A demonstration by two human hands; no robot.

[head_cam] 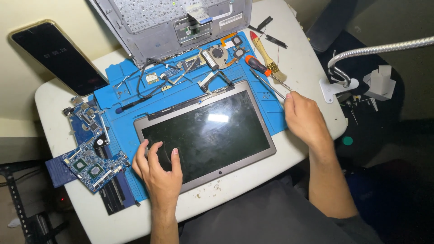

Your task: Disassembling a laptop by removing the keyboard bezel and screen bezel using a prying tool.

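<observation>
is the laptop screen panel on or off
Off: the screen panel is dark, showing only lamp glare, lying flat and detached under the left hand.

Single head-worn view looks steeply down from above the seated person onto the white table (294, 27). Near range. The frame spans the table's full width; no second view.

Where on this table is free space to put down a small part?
Bare white table shows along the near edge below the screen panel, and left of the blue mat beside the phone. The mat's far half is crowded with cables and parts.
</observation>
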